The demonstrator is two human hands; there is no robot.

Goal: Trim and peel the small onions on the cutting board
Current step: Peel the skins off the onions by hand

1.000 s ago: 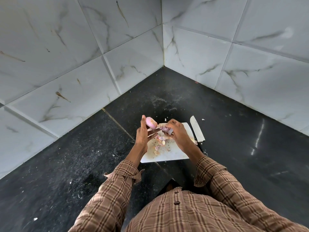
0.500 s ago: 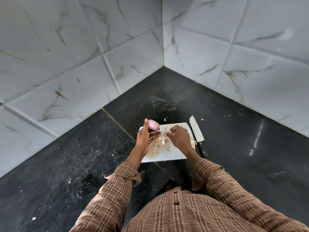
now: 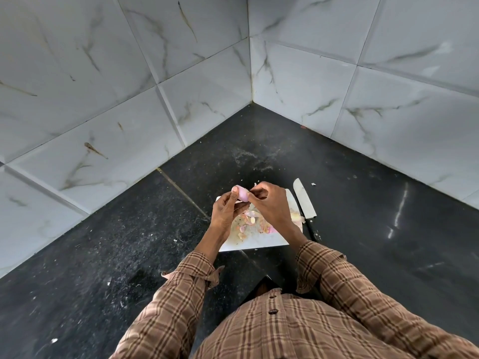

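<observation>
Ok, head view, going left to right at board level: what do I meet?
Left hand → onion → right hand → knife. The peels on the board lie under the hands.

Single wide-angle view from head height, facing forward and steeply down into a corner where two tiled walls (image 3: 181, 73) meet over a dark countertop (image 3: 103, 242). Close over the wearer's own plaid sleeves (image 3: 337, 281) at the bottom edge, with the white cutting board (image 3: 259, 242) just below centre, a little further off. Straight lines bowed toward the edges by the lens. No second view to overlap with
</observation>
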